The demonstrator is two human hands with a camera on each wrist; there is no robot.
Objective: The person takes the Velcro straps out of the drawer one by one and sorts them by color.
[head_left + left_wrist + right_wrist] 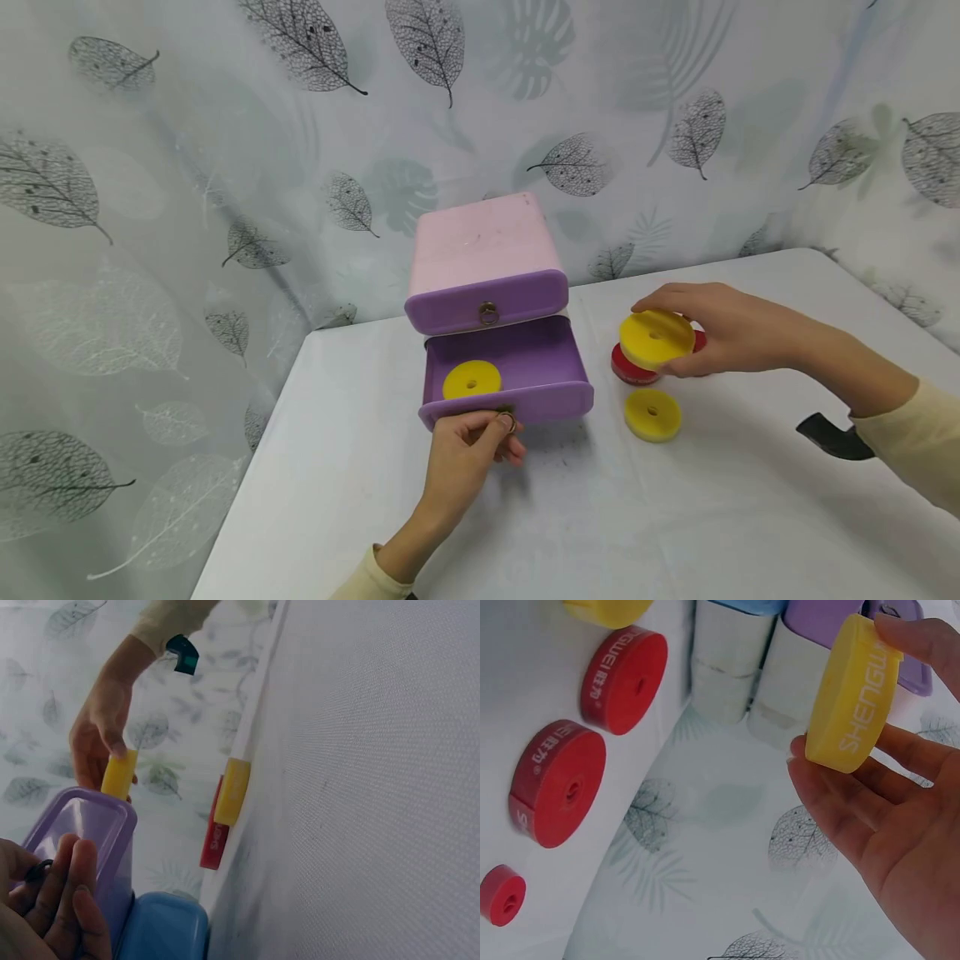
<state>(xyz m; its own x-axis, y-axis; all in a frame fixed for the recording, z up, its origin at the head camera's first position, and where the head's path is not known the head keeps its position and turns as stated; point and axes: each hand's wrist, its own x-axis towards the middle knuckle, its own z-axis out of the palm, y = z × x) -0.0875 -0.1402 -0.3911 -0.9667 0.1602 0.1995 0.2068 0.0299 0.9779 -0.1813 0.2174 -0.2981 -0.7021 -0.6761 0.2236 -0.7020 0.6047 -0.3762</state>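
My left hand (461, 462) pinches the metal ring pull (507, 422) of a pulled-out purple drawer (536, 406). One yellow tape roll (456, 383) lies flat inside that drawer, at its left. In the head view, my right hand (723, 325) is up to the right of the drawer. Its thumb and fingertips grip a second yellow tape roll (855, 697) by the rim, tilted and raised above the table. Beneath it, red tape rolls (632, 372) are partly hidden. A third yellow tape roll (652, 427) rests on the table just in front of them.
The drawer belongs to a small cabinet with a pink top (480, 242) and another purple drawer (442, 310), closed, above. A blue drawer front (165, 930) shows in the left wrist view. Along the table's far side stand red rolls (555, 787), one of them small (502, 896).
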